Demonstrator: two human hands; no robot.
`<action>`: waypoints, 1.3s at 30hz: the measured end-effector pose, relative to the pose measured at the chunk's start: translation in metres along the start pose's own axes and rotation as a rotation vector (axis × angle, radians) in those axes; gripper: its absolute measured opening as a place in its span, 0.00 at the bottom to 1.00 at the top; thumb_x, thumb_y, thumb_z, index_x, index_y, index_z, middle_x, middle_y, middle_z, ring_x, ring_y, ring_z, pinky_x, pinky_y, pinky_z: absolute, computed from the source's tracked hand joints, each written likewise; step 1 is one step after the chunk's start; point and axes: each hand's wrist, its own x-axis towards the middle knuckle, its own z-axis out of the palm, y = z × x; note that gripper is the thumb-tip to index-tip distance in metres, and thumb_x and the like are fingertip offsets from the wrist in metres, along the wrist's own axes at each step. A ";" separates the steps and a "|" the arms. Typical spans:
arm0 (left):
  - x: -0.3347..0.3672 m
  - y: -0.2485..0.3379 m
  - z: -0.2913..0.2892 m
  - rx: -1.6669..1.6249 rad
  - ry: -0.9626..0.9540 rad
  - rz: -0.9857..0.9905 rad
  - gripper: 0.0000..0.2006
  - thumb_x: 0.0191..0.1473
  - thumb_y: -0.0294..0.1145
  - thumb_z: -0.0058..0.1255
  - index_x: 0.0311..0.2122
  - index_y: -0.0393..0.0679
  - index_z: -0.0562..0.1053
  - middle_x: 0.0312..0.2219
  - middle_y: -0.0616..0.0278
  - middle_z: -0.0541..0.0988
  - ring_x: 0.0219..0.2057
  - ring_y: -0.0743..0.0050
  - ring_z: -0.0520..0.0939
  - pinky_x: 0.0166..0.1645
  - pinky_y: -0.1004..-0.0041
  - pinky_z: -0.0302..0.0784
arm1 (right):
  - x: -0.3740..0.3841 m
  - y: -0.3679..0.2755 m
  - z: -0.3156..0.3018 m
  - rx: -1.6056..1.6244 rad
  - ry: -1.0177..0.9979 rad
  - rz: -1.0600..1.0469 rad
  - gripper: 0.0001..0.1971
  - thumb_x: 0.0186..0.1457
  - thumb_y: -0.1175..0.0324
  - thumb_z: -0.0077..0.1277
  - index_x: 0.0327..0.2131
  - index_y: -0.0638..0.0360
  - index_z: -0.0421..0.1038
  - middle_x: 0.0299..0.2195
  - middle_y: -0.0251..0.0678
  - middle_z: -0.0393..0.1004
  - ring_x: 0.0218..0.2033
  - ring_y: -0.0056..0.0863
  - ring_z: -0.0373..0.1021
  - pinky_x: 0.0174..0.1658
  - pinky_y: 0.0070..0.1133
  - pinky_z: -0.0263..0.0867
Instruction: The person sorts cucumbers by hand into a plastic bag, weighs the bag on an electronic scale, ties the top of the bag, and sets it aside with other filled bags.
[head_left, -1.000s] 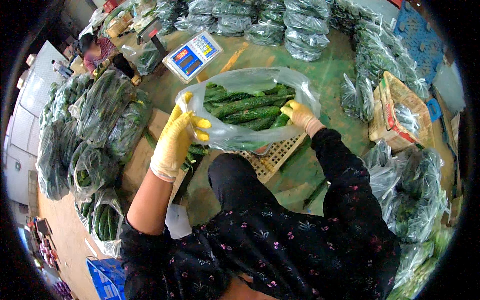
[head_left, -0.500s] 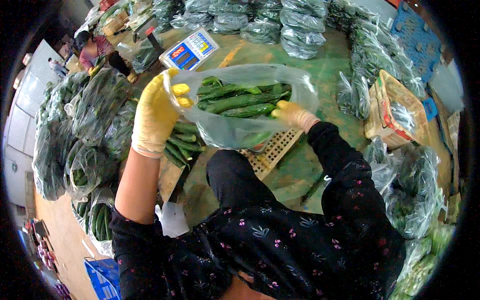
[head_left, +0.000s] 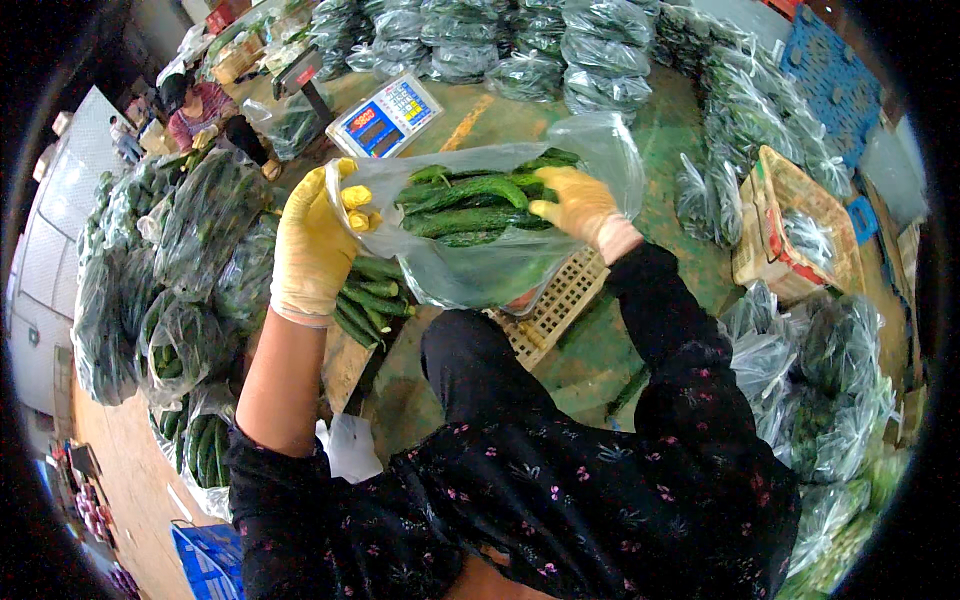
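A clear plastic bag (head_left: 455, 285) lies opened out in front of me, with several long dark-green cucumbers (head_left: 465, 222) in it. My left hand (head_left: 315, 240), in a yellow glove, is closed on the bag's left edge and keeps it raised. My right hand (head_left: 580, 205), gloved alike, reaches over the bag's right end. Its thumb and fingers close around the end of a curved cucumber (head_left: 497, 189) on top of the others. Beneath the bag stands a tan slatted plastic crate (head_left: 560, 318). Loose cucumbers (head_left: 372, 302) lie beside my left forearm.
Behind the bag sits a digital scale (head_left: 385, 115). Bagged cucumbers (head_left: 205, 225) are heaped at left, more bags (head_left: 605, 50) are stacked at the back, and others (head_left: 820, 350) lie at right near a yellowish crate (head_left: 790, 235). Another person (head_left: 205, 115) sits at far left.
My right hand has moved left and up, from the cucumbers' right ends onto the top cucumbers, and the curved one now shows in its fingers. My left hand still holds the bag's edge.
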 end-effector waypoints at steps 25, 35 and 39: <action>0.009 -0.001 -0.032 0.252 0.000 -0.202 0.18 0.55 0.44 0.41 0.40 0.37 0.69 0.23 0.63 0.73 0.17 0.81 0.66 0.28 0.79 0.64 | -0.043 -0.008 -0.070 -0.263 0.657 -0.050 0.46 0.31 0.51 0.62 0.56 0.48 0.53 0.53 0.38 0.58 0.55 0.45 0.51 0.54 0.47 0.47; 0.030 0.012 -0.033 0.640 -0.072 0.219 0.09 0.59 0.29 0.36 0.41 0.38 0.66 0.37 0.63 0.71 0.28 0.79 0.70 0.36 0.78 0.72 | 0.018 0.051 -0.076 1.584 0.367 -0.065 0.29 0.51 0.68 0.47 0.57 0.58 0.53 0.27 0.34 0.71 0.27 0.23 0.69 0.34 0.22 0.67; 0.056 0.042 0.021 0.373 -0.088 0.045 0.14 0.58 0.37 0.38 0.39 0.37 0.69 0.25 0.67 0.71 0.23 0.82 0.68 0.36 0.78 0.69 | 0.033 -0.014 -0.139 1.230 0.373 -0.174 0.26 0.51 0.70 0.46 0.55 0.60 0.56 0.26 0.34 0.72 0.28 0.20 0.70 0.32 0.18 0.68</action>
